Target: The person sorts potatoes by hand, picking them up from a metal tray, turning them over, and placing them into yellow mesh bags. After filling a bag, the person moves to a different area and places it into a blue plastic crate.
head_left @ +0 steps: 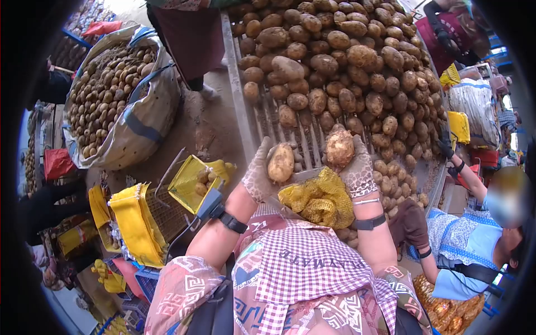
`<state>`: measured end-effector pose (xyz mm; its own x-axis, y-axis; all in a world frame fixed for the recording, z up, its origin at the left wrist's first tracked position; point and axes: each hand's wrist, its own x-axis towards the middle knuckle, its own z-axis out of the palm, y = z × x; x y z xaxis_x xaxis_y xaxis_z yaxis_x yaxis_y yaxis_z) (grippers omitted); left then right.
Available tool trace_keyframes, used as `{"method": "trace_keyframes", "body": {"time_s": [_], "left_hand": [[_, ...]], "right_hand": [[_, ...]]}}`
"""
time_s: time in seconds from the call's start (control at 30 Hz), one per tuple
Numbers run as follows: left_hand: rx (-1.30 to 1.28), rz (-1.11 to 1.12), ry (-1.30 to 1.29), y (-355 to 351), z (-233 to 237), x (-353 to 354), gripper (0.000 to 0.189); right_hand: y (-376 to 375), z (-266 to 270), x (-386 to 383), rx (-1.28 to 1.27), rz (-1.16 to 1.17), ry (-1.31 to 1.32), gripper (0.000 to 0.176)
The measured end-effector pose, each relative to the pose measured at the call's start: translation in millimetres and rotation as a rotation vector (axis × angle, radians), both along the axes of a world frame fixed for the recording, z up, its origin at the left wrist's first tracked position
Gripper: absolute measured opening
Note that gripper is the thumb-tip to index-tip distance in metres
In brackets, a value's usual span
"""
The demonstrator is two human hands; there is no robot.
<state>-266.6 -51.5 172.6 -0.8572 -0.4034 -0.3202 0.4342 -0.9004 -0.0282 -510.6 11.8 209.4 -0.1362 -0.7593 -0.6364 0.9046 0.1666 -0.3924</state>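
My left hand (261, 170), in a patterned glove, holds a light brown potato (281, 163) over the slats. In my right hand (359, 167), gloved alike, is a rougher potato (340, 147) with dark patches. The two hands are apart, palms turned up. Between my forearms a bunched yellow mesh bag (321, 200) lies at the near edge of the slatted table (240, 95). Beyond my hands a large heap of brown potatoes (340, 72) covers much of the slats.
A big white sack (162, 106) full of potatoes stands at the left. Nearer are a metal rack with yellow mesh bags (137, 223) and an open yellow bag (195, 181). A co-worker (469, 245) stands close at the right, gloved hands near the table; others stand farther off.
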Motion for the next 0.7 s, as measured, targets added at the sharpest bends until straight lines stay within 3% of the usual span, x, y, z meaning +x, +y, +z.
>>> {"method": "trace_keyframes", "body": {"time_s": [0.1,0.13,0.27,0.37,0.43,0.5,0.57,0.6,0.63,0.7], "left_hand": [[-0.140,0.151,-0.260,15.0,27.4,33.9,0.058],[-0.167,0.181,-0.276,19.6,33.3,46.3,0.053],[-0.169,0.420,-0.301,30.7,23.3,107.9,0.045],[-0.135,0.624,-0.429,26.8,-20.3,175.5,0.045],[-0.261,0.591,-1.046,19.9,-62.0,214.1,0.047],[-0.574,0.387,-1.488,14.0,-83.0,221.1,0.048],[-0.904,0.455,-1.426,15.7,-38.3,168.8,0.049],[-0.799,0.258,-1.247,21.9,25.6,127.3,0.058],[-1.431,0.182,-1.377,21.2,22.1,107.2,0.072],[-1.735,-0.200,-1.098,33.7,47.1,38.7,0.086]], "right_hand": [[3.9,7.6,13.4,0.086,0.078,0.034,0.048],[7.1,4.0,17.1,-0.030,0.139,-0.095,0.048],[12.6,-4.4,31.0,0.033,0.130,-0.095,0.051],[18.3,-2.3,31.8,-0.038,0.140,-0.204,0.051],[24.5,-1.7,31.7,-0.102,0.166,-0.177,0.045],[34.5,-5.1,25.9,-0.254,0.259,0.260,0.042],[44.6,-10.0,14.7,-0.299,0.454,0.920,0.041],[46.0,-2.7,11.5,-0.217,0.076,0.052,0.047],[54.0,-4.6,2.5,-0.219,0.055,0.072,0.047],[71.2,-16.7,-15.4,-0.191,-0.100,-0.060,0.058]]}}
